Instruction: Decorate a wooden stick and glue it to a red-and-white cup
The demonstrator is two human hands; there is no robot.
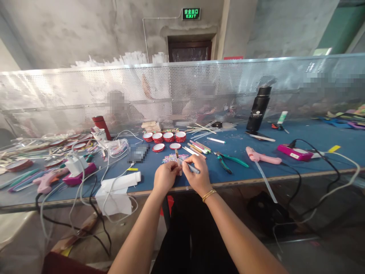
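- The left hand [165,177], in the middle of the frame, is curled closed, pinching the lower end of a thin, flat wooden stick [177,158] at the near edge of the table [285,133].
- The right hand [197,176], just right of it, grips a slim grey pen [191,168] between thumb and fingers; the tip slants left and meets the stick. A gold beaded bracelet [209,195] circles the wrist.
- The stick lies pointing away from the person, over a small, many-coloured paper cutout [171,158] on the blue, felt-like table top.
- Just above the hands stand round red tins [164,137] with white insides, in a loose row, two lying flatter in front.
- Right of centre lie a fan of thin coloured sticks [199,147], pliers [229,160] with green rubbery handles, and a smooth pink glue gun [262,156] with a clear glue rod sticking out over the table edge.
- Further right a tall matt black flask [258,110] stands upright.
- Lower left holds a white paper roll [122,182] tangled in white cables, with a red cylindrical bottle [101,127] behind it.
- A shiny perforated metal screen [228,87] spans the back of the table.
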